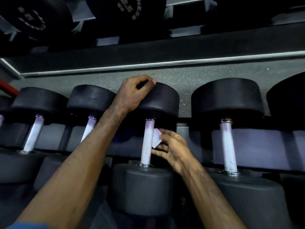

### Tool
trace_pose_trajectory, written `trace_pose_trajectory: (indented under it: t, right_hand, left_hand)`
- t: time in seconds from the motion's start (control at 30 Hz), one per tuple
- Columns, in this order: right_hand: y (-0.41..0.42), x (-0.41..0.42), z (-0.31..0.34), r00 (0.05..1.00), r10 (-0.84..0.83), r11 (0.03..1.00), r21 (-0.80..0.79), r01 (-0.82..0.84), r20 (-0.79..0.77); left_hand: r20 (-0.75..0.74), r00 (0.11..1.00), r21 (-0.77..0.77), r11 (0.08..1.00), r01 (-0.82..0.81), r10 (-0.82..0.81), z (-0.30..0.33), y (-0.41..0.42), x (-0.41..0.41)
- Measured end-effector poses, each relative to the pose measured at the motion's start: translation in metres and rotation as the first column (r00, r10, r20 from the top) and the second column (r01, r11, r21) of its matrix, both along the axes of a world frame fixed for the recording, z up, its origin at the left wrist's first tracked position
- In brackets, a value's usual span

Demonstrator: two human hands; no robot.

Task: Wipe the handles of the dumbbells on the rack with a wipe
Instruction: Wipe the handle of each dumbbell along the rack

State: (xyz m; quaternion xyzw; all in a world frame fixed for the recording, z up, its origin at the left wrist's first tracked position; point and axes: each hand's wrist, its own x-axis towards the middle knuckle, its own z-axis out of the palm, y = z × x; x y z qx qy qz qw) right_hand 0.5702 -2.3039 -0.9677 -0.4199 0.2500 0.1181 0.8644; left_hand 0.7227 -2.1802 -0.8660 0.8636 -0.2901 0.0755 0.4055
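Dumbbells [33,129] flanked your target left and right on the rack [247,142]; your left hand [132,93] gripped the middle dumbbell's far head [161,100], while your right hand [171,149] pinched the small white wipe [156,140] against its pale knurled handle [147,142]

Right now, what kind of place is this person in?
Most likely a gym. Black dumbbells with metal handles sit in a row on a rack, more weights are stored above, and the floor looks like speckled rubber.
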Motion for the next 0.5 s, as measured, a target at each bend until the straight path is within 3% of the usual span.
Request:
trace_pose_trajectory:
  t: [0.13, 0.27, 0.4, 0.5]
  right_hand:
    - [-0.004, 0.005, 0.006, 0.999, -0.045, 0.995, -0.093, 0.043, -0.024]
    - [-0.008, 0.005, 0.022, 0.986, -0.144, 0.975, -0.182, 0.126, -0.09]
    - [-0.011, -0.002, 0.057, 0.966, -0.209, 0.97, -0.161, 0.184, -0.153]
    - [-0.004, -0.012, 0.087, 0.966, -0.173, 0.971, -0.197, 0.135, -0.19]
  left_hand:
    - [0.026, 0.999, 0.033, 0.999, -0.035, 0.034, 0.0, 0.003, -0.002]
    - [0.024, 0.998, 0.234, 0.97, -0.07, 0.066, 0.011, 0.002, -0.012]
    - [-0.144, 0.973, 0.232, 0.962, -0.145, 0.182, 0.04, 0.025, -0.034]
    - [-0.188, 0.941, 0.29, 0.931, -0.22, 0.281, 0.073, 0.068, -0.043]
